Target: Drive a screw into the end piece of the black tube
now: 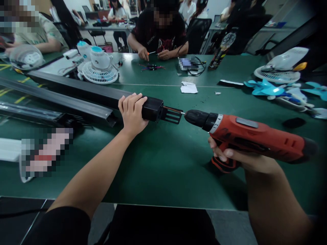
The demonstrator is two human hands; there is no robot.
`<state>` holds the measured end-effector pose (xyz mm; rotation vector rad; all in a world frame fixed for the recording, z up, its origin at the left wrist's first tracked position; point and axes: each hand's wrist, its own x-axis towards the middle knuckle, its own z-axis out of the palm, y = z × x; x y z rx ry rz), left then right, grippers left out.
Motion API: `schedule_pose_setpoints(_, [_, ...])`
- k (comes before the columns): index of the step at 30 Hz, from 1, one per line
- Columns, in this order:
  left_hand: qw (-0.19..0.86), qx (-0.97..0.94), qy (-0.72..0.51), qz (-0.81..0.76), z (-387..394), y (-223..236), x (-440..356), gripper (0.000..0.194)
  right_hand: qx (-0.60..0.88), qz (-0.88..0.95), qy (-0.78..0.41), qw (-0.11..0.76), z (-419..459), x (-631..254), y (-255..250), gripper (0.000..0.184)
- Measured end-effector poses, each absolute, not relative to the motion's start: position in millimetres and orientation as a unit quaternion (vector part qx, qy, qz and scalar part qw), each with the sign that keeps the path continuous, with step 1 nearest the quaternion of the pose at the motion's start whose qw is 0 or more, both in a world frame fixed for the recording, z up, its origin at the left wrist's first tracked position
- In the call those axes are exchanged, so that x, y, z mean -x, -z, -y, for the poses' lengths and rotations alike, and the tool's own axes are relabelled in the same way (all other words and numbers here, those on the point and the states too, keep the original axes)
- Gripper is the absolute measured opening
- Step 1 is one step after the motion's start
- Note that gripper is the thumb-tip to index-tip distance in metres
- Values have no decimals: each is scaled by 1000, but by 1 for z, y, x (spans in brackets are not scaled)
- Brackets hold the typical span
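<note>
My left hand (134,114) is wrapped over the near end of a long black housing (102,91) that lies on the green table. From that end sticks out a black slotted bracket (171,115). My right hand (230,154) grips the handle of a red cordless drill (252,136), which points left. The drill's black chuck (198,118) carries a thin bit, its tip at the bracket's outer edge; whether it touches a screw there I cannot tell. My right fingers curl around the handle near the trigger.
Black metal channels (76,100) lie at the left. White and blue fan parts (102,68) stand behind, and blue fan blades (270,88) lie at the right. A paper scrap (189,87) rests mid-table. Across the table a person (159,34) handles a screwdriver. A bottle (222,51) stands nearby.
</note>
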<state>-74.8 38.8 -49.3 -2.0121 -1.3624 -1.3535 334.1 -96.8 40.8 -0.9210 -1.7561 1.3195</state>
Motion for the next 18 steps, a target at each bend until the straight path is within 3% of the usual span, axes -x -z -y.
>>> schedule_pose_setpoints(8, [194, 710, 486, 472, -40, 50, 74, 55, 355, 669, -509, 410, 98, -327, -43, 34])
schedule_pose_setpoints(18, [213, 708, 503, 448, -40, 50, 73, 57, 370, 681, -506, 378, 96, -334, -38, 40])
